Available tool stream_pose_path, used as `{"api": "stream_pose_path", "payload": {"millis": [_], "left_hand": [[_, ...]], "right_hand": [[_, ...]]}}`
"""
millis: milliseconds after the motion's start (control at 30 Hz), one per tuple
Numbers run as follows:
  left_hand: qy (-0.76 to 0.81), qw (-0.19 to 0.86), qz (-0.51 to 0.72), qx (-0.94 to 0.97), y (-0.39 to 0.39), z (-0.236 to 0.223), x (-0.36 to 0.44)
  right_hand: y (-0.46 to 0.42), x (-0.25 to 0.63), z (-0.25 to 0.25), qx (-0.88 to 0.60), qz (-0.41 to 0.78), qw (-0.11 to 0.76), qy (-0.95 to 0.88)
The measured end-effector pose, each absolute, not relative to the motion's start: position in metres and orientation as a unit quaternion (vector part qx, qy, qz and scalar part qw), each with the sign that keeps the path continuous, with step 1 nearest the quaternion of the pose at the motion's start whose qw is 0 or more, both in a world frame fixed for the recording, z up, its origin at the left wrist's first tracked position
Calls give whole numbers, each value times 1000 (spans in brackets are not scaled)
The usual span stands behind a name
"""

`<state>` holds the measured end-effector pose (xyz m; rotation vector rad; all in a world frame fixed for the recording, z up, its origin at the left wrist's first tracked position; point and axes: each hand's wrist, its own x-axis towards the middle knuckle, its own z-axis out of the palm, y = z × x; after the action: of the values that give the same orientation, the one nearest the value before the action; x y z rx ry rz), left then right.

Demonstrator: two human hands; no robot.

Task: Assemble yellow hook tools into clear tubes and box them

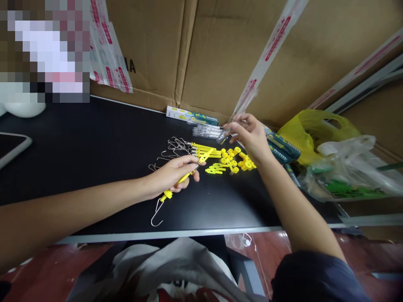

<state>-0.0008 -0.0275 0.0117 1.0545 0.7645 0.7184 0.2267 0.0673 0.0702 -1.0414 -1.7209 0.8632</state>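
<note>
My left hand (181,171) is closed round a slim yellow tool (183,178) with a metal section and a bent wire hook (156,214) hanging from its lower end. My right hand (247,134) pinches a clear plastic tube (239,110), which slants up and away and is slightly blurred. Below that hand lie several more clear tubes (206,131). Between the hands are yellow rods (206,151) with metal ends, small flat yellow clips (215,169) and round yellow pieces (231,155). Wire hooks (178,144) lie tangled just beyond my left hand.
A printed narrow box (192,115) lies at the back against large cardboard (220,54). Further printed boxes (281,147) sit to the right, beside a yellow plastic bag (302,130) and a clear bag (346,172). A white-edged device (15,144) is at the far left of the black table (94,138).
</note>
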Motion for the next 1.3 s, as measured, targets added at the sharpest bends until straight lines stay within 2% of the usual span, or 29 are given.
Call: {"api": "stream_pose_path", "payload": {"millis": [100, 267, 567, 1033, 1300], "left_hand": [[348, 735, 326, 482, -28, 12, -1], [355, 730, 321, 488, -28, 13, -2], [356, 729, 311, 495, -28, 14, -1], [359, 707, 337, 508, -29, 15, 1], [395, 727, 379, 414, -32, 29, 3]], "right_hand": [[53, 225, 56, -423, 498, 500, -569], [44, 218, 42, -420, 577, 495, -495], [40, 217, 40, -406, 585, 487, -506], [15, 197, 35, -338, 652, 414, -539], [9, 193, 33, -306, 663, 408, -547]]}}
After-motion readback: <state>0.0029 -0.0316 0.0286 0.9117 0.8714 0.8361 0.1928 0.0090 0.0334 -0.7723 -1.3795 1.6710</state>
